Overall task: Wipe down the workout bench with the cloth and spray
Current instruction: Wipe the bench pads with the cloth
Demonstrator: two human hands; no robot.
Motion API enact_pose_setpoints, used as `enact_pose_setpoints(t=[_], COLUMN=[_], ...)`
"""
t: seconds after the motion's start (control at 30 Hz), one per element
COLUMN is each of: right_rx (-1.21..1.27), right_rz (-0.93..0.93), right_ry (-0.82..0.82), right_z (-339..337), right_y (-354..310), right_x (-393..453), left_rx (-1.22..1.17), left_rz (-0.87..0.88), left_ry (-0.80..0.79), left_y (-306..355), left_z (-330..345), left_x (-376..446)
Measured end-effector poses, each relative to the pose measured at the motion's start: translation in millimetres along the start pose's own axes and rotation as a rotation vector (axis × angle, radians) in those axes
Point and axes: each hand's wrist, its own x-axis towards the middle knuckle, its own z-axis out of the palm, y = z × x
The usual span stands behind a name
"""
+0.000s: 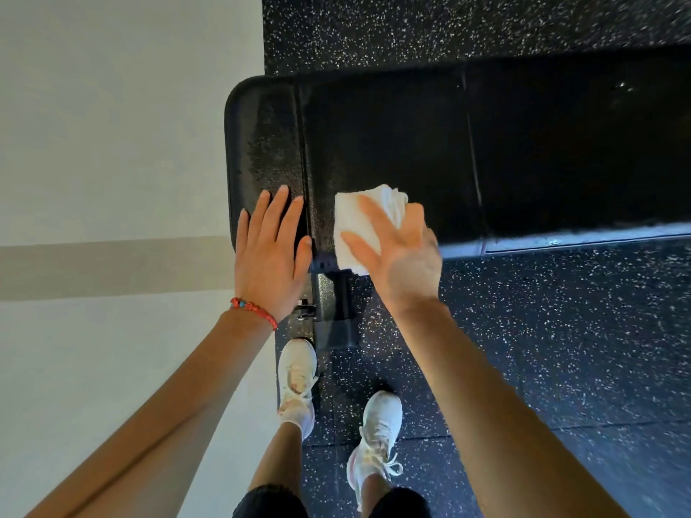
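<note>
At frame centre, the right hand (402,252) presses a folded white cloth (355,226) (fingers spread) onto the black workout bench (411,143); the left hand (269,248) rests flat, fingers straight, on its end pad.

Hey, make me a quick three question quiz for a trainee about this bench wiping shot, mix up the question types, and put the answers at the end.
1. True or false: the left hand lies flat on the bench with fingers straight.
2. Which hand presses the white cloth? A) left B) right C) both
3. Fill in: the cloth sits near the bench's ____ edge, the side closest to the person's shoes.

Key
1. True. It rests on the small end pad and holds nothing.
2. B. The right hand covers the cloth, fingers spread.
3. Near. No spray bottle is in view.
</note>
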Motion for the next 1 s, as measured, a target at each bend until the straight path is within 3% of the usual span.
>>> enact_pose_setpoints(t=[0.1, 0.2, 0.57, 1.0], right_rx=[0.081, 0.004, 0.094, 0.078], right_rz=[0.201, 0.337, 0.427, 0.261], right_ry=[0.009, -0.005, -0.001, 0.042], right_z=[-22.1, -39.8, -60.7, -48.1], right_y=[39.6, 70.7, 98.8, 91.6], right_x=[3.2, 5.9, -7.2, 97.5], left_rx=[0.005, 0.02, 0.088, 0.116], left_rz=[-0.001, 0.015, 0.004, 0.024], left_ry=[0.006, 0.015, -0.042, 0.005], left_y=[10.0, 24.2, 80.8, 89.0], left_z=[3.9, 8.4, 31.9, 35.2], left_x=[-5.5, -5.7, 18.4, 42.3])
